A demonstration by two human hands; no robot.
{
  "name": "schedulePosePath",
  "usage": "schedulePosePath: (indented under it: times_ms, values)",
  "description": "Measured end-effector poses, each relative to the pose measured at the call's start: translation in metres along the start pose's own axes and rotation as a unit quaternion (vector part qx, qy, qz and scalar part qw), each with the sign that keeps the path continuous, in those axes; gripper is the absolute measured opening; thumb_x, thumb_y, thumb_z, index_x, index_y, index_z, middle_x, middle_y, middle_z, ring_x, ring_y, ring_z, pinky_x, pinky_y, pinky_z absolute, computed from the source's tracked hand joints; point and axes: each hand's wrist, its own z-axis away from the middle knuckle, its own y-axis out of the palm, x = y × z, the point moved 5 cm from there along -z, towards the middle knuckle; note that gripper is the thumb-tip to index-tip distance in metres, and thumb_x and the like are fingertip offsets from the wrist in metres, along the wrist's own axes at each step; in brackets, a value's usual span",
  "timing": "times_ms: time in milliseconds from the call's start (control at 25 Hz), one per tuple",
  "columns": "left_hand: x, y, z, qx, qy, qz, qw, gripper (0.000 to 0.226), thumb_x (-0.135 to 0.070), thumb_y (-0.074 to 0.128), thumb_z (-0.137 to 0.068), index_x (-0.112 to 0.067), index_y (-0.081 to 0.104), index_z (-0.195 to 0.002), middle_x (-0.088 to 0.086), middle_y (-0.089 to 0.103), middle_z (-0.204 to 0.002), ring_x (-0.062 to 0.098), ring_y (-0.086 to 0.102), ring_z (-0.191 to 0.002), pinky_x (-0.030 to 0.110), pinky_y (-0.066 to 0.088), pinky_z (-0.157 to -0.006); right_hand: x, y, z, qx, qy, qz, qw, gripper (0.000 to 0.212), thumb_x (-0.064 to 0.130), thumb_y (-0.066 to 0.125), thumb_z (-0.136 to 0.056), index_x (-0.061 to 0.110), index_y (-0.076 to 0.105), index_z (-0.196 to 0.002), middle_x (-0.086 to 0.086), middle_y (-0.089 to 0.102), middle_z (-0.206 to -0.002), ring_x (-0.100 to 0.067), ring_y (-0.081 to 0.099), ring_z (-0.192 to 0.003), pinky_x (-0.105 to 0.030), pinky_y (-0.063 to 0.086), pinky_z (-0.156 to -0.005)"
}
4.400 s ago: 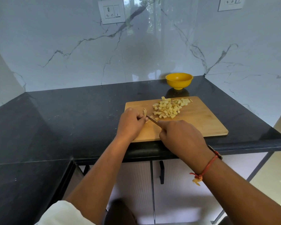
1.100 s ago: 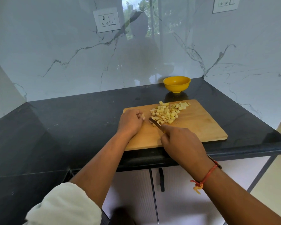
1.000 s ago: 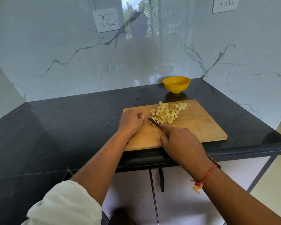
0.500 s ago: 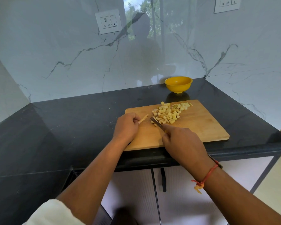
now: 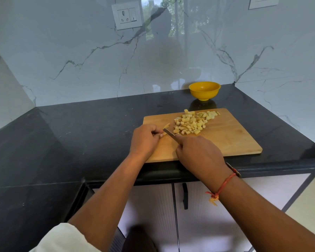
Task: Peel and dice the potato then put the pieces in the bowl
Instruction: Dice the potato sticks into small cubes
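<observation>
potato strip (image 5: pixel 166 125): near end hidden under left hand (image 5: pixel 145 139), which pinches it
knife (image 5: pixel 169 133): handle totally buried inside the gripping right hand (image 5: pixel 198 153)

My left arm has a cream sleeve (image 5: pixel 62 239) that stops near the elbow. My forearms are bare. On my right wrist is a red thread (image 5: pixel 225 182) with a yellow-tipped knot (image 5: pixel 214 196), and a dark strap (image 5: pixel 235 170) just beside it
</observation>
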Motion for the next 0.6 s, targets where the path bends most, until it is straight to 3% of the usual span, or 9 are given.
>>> schedulePosePath:
  times_ms: [320, 440, 600]
  values:
    - [0.001, 0.001, 0.000, -0.015, -0.006, -0.009, 1.000, 0.011, -0.021, 0.070, -0.091, -0.020, 0.077, -0.100, -0.007, 0.073, -0.098, 0.002, 0.061, -0.087, 0.016, 0.046, -0.083, 0.006, 0.002, -0.010, 0.081, 0.019, 0.074, 0.994, 0.043, 0.022, 0.048, -0.102, 0.032, 0.047, -0.145, -0.003, 0.060, -0.110, -0.021, 0.061, -0.100, -0.037, 0.053, -0.083]
    - [0.002, 0.003, 0.000, -0.022, -0.011, -0.018, 1.000, 0.011, -0.023, 0.069, -0.092, -0.022, 0.076, -0.100, -0.009, 0.073, -0.099, 0.001, 0.060, -0.086, 0.005, 0.035, -0.073, -0.001, -0.004, 0.002, 0.065, 0.003, 0.089, 0.994, 0.039, 0.024, 0.046, -0.104, 0.033, 0.048, -0.141, -0.001, 0.057, -0.101, -0.018, 0.059, -0.094, -0.035, 0.053, -0.079]
    - [0.003, 0.003, 0.001, -0.025, -0.003, -0.019, 0.999, 0.009, -0.026, 0.071, -0.091, -0.023, 0.075, -0.098, -0.010, 0.071, -0.097, 0.000, 0.058, -0.083, 0.010, 0.039, -0.074, -0.011, -0.015, 0.011, 0.005, 0.006, 0.081, 0.997, 0.045, 0.028, 0.039, -0.105, 0.039, 0.039, -0.149, -0.001, 0.063, -0.110, -0.019, 0.062, -0.093, -0.035, 0.055, -0.075]
